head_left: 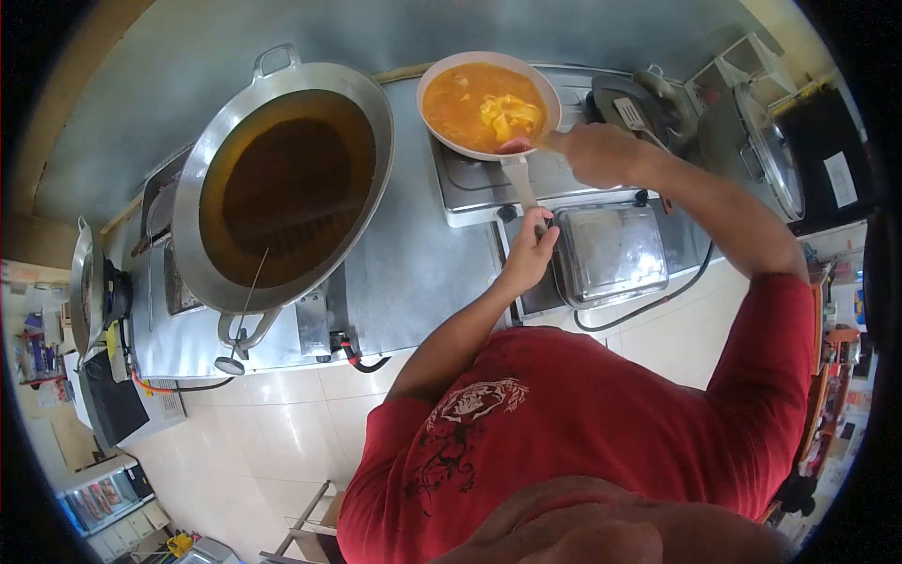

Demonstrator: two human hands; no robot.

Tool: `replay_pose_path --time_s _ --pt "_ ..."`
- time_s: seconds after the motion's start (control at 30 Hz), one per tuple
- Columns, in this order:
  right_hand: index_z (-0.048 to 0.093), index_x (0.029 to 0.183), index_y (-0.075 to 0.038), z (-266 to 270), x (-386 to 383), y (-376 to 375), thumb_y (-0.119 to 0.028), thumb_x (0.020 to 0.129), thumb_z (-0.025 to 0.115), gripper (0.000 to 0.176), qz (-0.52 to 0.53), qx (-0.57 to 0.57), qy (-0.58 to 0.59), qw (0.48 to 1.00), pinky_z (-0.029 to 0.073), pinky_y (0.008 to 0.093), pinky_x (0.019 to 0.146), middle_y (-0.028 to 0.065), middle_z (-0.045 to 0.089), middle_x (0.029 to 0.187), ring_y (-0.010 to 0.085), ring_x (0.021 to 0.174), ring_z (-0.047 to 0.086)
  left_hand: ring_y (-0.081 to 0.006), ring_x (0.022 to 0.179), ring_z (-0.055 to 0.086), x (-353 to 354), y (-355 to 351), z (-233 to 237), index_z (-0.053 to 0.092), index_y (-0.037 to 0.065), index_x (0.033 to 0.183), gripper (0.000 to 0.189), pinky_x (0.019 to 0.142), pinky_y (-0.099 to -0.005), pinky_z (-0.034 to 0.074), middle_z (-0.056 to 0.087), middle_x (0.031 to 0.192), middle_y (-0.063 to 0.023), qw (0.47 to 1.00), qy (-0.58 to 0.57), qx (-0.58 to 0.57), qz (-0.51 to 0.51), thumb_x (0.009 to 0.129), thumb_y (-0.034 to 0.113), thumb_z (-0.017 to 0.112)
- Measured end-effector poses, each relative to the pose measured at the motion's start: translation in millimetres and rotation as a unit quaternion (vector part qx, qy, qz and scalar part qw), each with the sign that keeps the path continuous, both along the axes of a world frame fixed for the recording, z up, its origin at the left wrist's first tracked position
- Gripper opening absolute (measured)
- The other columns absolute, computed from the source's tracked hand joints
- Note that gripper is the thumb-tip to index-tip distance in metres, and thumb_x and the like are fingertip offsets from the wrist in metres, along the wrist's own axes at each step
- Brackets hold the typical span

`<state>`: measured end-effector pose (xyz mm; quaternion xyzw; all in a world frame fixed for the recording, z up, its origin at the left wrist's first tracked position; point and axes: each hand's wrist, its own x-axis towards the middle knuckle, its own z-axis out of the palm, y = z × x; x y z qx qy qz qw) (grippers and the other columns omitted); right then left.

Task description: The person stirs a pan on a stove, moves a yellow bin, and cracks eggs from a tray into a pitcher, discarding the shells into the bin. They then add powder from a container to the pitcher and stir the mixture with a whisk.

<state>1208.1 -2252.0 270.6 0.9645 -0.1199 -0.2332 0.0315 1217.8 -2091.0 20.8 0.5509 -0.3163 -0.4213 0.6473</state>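
Observation:
A light-coloured frying pan (435,133) sits on the gas stove (460,193). In it is an orange sauce (453,99) with a soft yellow mass that looks like egg (510,117) on its right side. My left hand (529,252) is closed around the pan's handle (520,183). My right hand (601,155) grips a spatula (515,146), whose reddish head dips into the sauce near the pan's front rim. Part of the spatula's handle is hidden inside my right fist.
At the left stands a big metal wok (376,179) of dark oil, with a thermometer probe (252,305) at its front rim. Right of my left hand is a clear lidded container (613,254). A dark pan (620,99) holding a slotted turner (629,115) lies beyond my right hand.

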Motion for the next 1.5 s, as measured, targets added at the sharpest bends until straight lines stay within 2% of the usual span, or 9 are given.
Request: replay_pose_path --time_s 0.23,0.63,0.83,1.0,1.13,1.23,1.33,1.43,1.5 --pt "0.059 0.13 0.001 -44 45 -37 -0.007 0.091 0.058 0.04 -0.009 0.007 -0.078 0.997 0.058 0.0538 0.083 0.0292 0.073 0.104 0.0448 0.094 0.074 -0.0148 0.065 0.054 -1 1 3 0.047 0.012 0.133 0.028 0.061 -0.033 0.045 0.053 0.075 -0.0035 1.0 0.02 -0.004 -0.004 0.108 0.017 0.058" --pt "0.069 0.117 0.003 -8 103 -53 -0.009 0.092 0.062 0.028 -0.075 -0.054 -0.183 0.979 0.06 0.0498 0.087 0.0242 0.076 0.108 0.0395 0.101 0.075 -0.0165 0.066 0.054 -3 2 0 0.047 0.013 0.135 0.031 0.063 -0.0341 0.047 0.051 0.075 -0.0044 1.0 -0.017 -0.002 0.002 0.108 0.021 0.061" --pt "0.07 0.117 0.004 -75 104 -79 -0.009 0.091 0.063 0.03 -0.049 -0.022 -0.129 0.99 0.06 0.0484 0.087 0.0244 0.076 0.109 0.0394 0.101 0.076 -0.0138 0.067 0.051 -4 -1 -10 0.047 0.014 0.137 0.032 0.063 -0.0316 0.045 0.05 0.077 -0.0021 1.0 -0.024 -0.013 0.004 0.109 0.023 0.06" --pt "0.07 0.114 0.006 -60 84 -92 -0.008 0.09 0.062 0.03 -0.003 0.003 -0.13 0.991 0.06 0.0483 0.087 0.0267 0.075 0.109 0.0396 0.103 0.075 -0.008 0.067 0.053 -1 3 0 0.047 0.016 0.141 0.033 0.058 -0.0259 0.044 0.053 0.08 0.0015 1.0 -0.009 -0.008 -0.011 0.111 0.023 0.058" --pt "0.07 0.113 0.007 -58 68 -91 -0.011 0.09 0.062 0.03 0.056 0.024 -0.164 0.985 0.059 0.0483 0.087 0.0268 0.076 0.103 0.0409 0.101 0.075 -0.0159 0.077 0.06 -3 9 9 0.046 0.011 0.148 0.045 0.071 -0.0316 0.051 0.059 0.09 -0.006 1.0 0.008 -0.003 -0.004 0.108 0.024 0.061" --pt "0.07 0.113 0.007 -64 64 -71 -0.011 0.09 0.062 0.03 0.004 -0.018 -0.118 0.993 0.059 0.0479 0.088 0.0278 0.075 0.103 0.0414 0.101 0.074 -0.0149 0.078 0.06 -5 15 12 0.044 0.011 0.153 0.048 0.071 -0.0306 0.052 0.059 0.101 -0.008 1.0 0.02 -0.016 -0.011 0.108 0.024 0.06" --pt "0.07 0.111 0.007 -47 68 -91 -0.011 0.091 0.061 0.028 0.021 -0.015 -0.091 0.996 0.058 0.0485 0.09 0.0295 0.074 0.11 0.0411 0.105 0.074 -0.0107 0.085 0.06 -5 26 9 0.042 0.018 0.159 0.05 0.071 -0.0268 0.053 0.058 0.103 -0.0024 0.999 0.017 -0.009 -0.037 0.111 0.027 0.057" --pt "0.07 0.109 0.006 -26 53 -73 -0.012 0.091 0.061 0.027 -0.009 0.011 -0.102 0.995 0.059 0.0485 0.091 0.0293 0.074 0.11 0.0409 0.106 0.074 -0.0117 0.09 0.062 -4 37 10 0.041 0.017 0.161 0.053 0.075 -0.0277 0.054 0.061 0.111 -0.0037 0.999 0.012 0.0 -0.045 0.112 0.028 0.056" --pt "0.071 0.108 0.005 -51 48 -67 -0.012 0.092 0.06 0.026 -0.026 -0.017 -0.127 0.991 0.058 0.0483 0.09 0.0284 0.075 0.105 0.041 0.103 0.074 -0.0163 0.089 0.066 -6 38 8 0.045 0.015 0.159 0.053 0.078 -0.0304 0.055 0.061 0.121 -0.0115 0.999 0.012 -0.009 -0.028 0.11 0.026 0.059"
